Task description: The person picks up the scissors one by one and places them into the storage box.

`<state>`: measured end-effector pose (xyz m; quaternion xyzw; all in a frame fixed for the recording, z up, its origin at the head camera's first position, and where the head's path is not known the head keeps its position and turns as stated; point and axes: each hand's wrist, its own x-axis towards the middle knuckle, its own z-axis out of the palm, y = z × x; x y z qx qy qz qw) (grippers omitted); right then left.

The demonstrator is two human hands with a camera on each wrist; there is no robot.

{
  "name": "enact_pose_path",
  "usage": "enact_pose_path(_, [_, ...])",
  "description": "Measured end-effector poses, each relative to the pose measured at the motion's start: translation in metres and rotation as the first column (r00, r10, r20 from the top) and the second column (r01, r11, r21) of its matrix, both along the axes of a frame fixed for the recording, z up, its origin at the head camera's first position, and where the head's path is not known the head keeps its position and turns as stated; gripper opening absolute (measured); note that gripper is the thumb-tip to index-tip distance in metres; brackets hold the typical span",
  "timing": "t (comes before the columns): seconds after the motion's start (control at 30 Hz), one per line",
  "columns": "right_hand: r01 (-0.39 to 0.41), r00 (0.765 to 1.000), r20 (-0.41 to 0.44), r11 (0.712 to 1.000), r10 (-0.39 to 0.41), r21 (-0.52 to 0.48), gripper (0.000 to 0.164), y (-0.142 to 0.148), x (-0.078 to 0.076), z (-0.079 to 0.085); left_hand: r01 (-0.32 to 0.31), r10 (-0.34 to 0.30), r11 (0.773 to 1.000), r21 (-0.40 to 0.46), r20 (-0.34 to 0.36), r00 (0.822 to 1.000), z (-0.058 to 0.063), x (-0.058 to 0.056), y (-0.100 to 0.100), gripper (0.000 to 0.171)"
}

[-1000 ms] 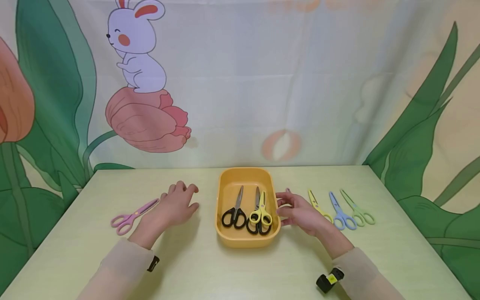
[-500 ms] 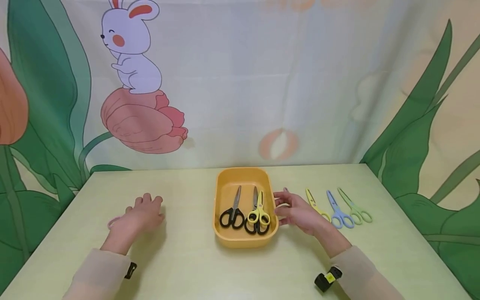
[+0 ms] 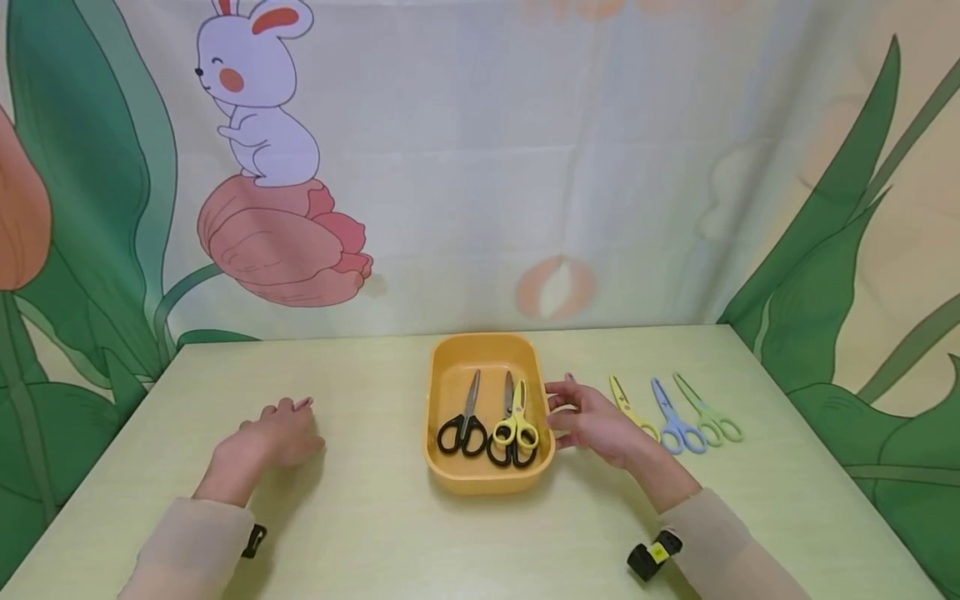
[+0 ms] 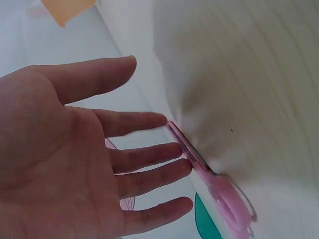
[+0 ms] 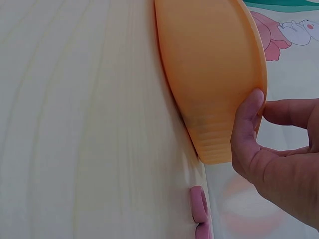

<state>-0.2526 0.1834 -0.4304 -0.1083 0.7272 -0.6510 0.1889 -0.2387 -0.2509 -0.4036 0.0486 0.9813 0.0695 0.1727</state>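
My left hand (image 3: 281, 433) lies over a pair of pink scissors (image 4: 227, 201) at the table's left. In the left wrist view its fingers stretch out straight, fingertips right at the blades, the thumb apart. From the head view only a pink blade tip shows past the hand. My right hand (image 3: 600, 425) pinches the right rim of an orange-yellow tray (image 3: 487, 486) between thumb and fingers. Inside the tray lie two black-handled scissors, one at the left (image 3: 472, 396), the other partly under small yellow scissors (image 3: 521, 404).
Right of the tray lie yellow scissors (image 3: 622, 400), blue scissors (image 3: 666, 404) and green scissors (image 3: 693, 394). Another pink pair (image 5: 199, 204) is mostly hidden by my right hand in the head view. A printed curtain (image 3: 450, 167) hangs behind the table.
My left hand has moved left and down from beside the tray onto the pink scissors, whose tip now shows past it. The right hand stays at the tray's rim.
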Motion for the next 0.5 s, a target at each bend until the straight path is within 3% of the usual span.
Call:
enact_pose_path(0.23, [-0.002, 1.000, 0.006, 1.000, 0.002, -0.001, 0.060, -0.0007, 0.0004, -0.0008, 0.055, -0.054, 0.996, 0.066, -0.024, 0.998, -0.0010, -0.0002, 0.0047, 0.061])
enact_pose_path(0.5, [0.002, 1.000, 0.012, 1.000, -0.002, 0.002, 0.059, 0.0000, 0.0015, -0.0016, 0.019, -0.015, 0.998, 0.066, -0.062, 0.998, -0.0022, 0.0020, 0.0042, 0.058])
